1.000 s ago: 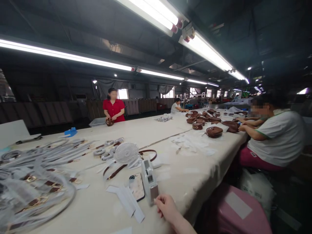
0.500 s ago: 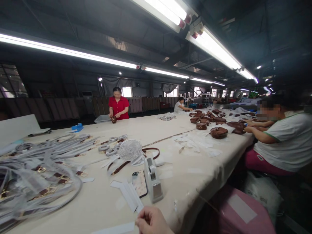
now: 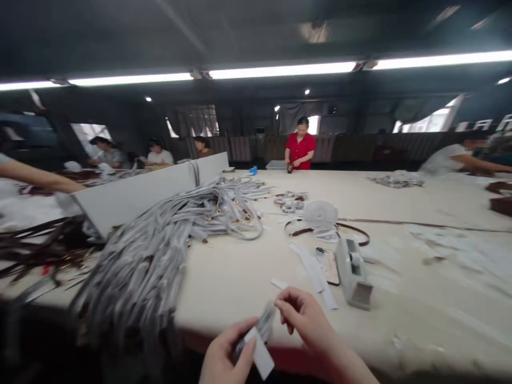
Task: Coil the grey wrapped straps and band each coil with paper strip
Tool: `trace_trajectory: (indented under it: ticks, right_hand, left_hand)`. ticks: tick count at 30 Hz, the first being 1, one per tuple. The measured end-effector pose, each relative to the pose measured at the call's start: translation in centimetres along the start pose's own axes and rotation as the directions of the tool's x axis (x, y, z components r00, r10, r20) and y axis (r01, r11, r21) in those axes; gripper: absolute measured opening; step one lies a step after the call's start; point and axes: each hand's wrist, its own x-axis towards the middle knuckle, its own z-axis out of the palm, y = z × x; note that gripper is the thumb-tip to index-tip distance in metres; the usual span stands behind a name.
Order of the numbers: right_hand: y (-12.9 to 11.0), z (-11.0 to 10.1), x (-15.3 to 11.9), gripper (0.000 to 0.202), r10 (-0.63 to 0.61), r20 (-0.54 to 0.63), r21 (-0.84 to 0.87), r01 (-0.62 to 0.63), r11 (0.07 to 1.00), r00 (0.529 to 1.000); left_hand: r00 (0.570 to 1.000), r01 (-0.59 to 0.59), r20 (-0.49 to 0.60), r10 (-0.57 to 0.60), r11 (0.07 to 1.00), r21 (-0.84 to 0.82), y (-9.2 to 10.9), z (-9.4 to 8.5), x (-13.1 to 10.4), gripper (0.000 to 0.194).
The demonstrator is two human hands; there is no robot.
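Observation:
At the table's front edge my left hand (image 3: 230,354) is closed on a coiled strap (image 3: 266,320) in grey wrapping, with a white paper strip (image 3: 262,357) under the thumb. My right hand (image 3: 306,314) is pinched at the coil's upper end; anything between its fingertips is too small to make out. Beyond the right hand lie several white paper strips (image 3: 310,269), a phone (image 3: 328,266) and a tape dispenser (image 3: 354,274). To the left a big heap of grey-wrapped straps (image 3: 152,256) with gold-coloured clasps hangs over the edge.
A white fan (image 3: 320,216) stands by a brown strap (image 3: 356,230). Behind it lie several coiled straps (image 3: 290,201). A white board (image 3: 152,194) divides off the left side, where a co-worker's arm (image 3: 40,176) reaches in. A person in red (image 3: 301,149) stands across the table (image 3: 400,205).
My view has swung left. My left hand with the coiled strap and paper strip has come into view. My right hand, earlier alone by the paper strips, is now at the coil.

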Motion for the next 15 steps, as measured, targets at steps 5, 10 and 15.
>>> trace_trajectory:
  ticks: [5,10,15]
  right_hand:
    - [-1.8,1.3,-1.3,0.034,0.055,0.148,0.002,-0.056,0.998,0.987]
    - [-1.6,2.2,-2.7,0.034,0.149,0.208,-0.04,-0.144,0.989,0.967]
    - [0.7,2.5,-3.1,0.038,0.223,0.271,-0.027,-0.224,0.974,0.936]
  left_hand:
    - [0.995,-0.074,-0.068,0.075,0.997,0.021,-1.9,0.8,0.7,0.034]
    - [0.989,-0.064,-0.137,0.063,0.998,0.001,-2.0,1.0,0.8,0.032]
    - [0.984,-0.077,-0.164,0.072,0.997,-0.028,-2.4,0.8,1.2,0.032]
